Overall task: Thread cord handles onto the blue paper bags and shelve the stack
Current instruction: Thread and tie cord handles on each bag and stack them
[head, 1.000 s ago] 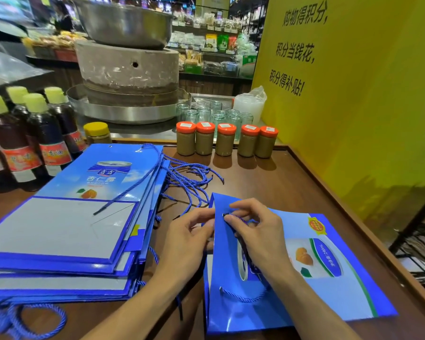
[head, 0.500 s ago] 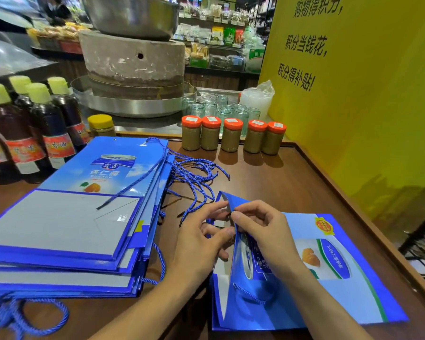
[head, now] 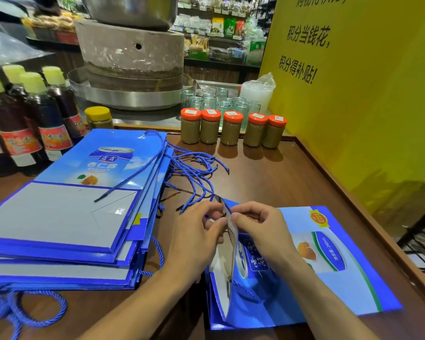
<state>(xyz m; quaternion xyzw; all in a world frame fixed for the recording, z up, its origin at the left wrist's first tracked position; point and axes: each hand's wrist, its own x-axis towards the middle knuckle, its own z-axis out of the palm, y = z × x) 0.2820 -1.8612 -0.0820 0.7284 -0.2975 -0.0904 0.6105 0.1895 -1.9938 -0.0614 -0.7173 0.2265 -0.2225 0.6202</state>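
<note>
A flat blue paper bag (head: pixel 334 273) lies on the wooden table (head: pixel 287 177) at the near right, its top flap lifted upright. My right hand (head: pixel 260 229) pinches that flap's edge from the right. My left hand (head: pixel 194 236) pinches the dark tip of a blue cord (head: pixel 222 214) at the flap's inner side. One end of a cord runs along the bag's front lower down. A stack of flat blue bags (head: pixel 66 217) lies on the left, with a bundle of loose blue cords (head: pixel 194 168) beside its top right corner.
Several orange-lidded jars (head: pixel 231 128) stand in a row behind the bags, with empty glass jars (head: pixel 219 101) behind them. Dark bottles with green caps (head: pixel 27 119) line the far left. A stone mill (head: pixel 133 62) sits at the back. A yellow wall panel (head: pixel 366 94) bounds the right.
The bag's top flap has been raised upright between my hands. My left hand has shifted to the flap's inner side and now pinches the cord tip. The camera moved closer.
</note>
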